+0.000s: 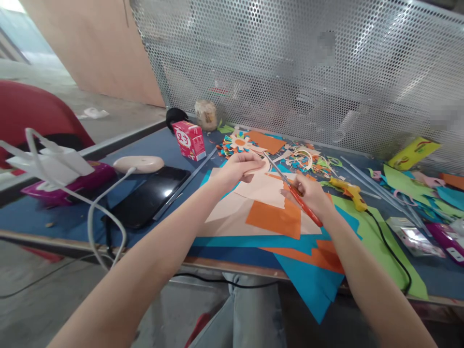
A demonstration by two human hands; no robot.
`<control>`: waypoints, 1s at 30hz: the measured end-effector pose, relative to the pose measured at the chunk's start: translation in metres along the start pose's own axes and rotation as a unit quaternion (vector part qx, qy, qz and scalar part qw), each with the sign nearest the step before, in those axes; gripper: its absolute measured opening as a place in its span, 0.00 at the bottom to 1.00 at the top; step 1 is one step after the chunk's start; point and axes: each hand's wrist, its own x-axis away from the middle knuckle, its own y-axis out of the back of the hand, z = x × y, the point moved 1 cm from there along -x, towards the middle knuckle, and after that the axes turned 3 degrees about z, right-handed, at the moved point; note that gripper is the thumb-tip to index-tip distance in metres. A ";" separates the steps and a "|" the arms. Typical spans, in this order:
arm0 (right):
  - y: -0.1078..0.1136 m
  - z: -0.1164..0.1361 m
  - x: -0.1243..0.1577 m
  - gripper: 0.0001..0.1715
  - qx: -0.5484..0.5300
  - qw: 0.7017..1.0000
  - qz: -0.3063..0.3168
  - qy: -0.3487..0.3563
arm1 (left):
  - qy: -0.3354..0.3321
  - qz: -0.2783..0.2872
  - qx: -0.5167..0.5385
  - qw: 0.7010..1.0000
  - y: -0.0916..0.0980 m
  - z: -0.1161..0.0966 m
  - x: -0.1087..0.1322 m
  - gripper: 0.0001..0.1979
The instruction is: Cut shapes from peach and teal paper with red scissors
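My left hand pinches a small pale peach paper piece above the table. My right hand grips red-handled scissors, whose blades reach up and left to the edge of that paper piece. Below both hands lie sheets of peach paper, orange paper and blue paper.
A yellow glue gun with a black cord lies right of my right hand on green paper. Paper scraps pile behind. A red carton, black tablet, white charger and pale rounded object sit left. Perforated metal screen stands behind.
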 end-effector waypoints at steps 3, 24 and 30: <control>-0.001 -0.009 -0.003 0.29 -0.045 0.998 -0.009 -0.032 | -0.008 -0.008 -0.002 1.000 0.001 0.002 -0.002 0.14; -0.020 -0.032 -0.021 0.25 -0.303 0.951 -0.056 -0.030 | -0.112 0.068 -0.575 0.808 -0.004 0.022 0.003 0.25; -0.014 -0.032 -0.023 0.25 -0.333 0.942 0.047 -0.012 | -0.030 0.134 -0.588 0.797 0.000 0.026 0.000 0.14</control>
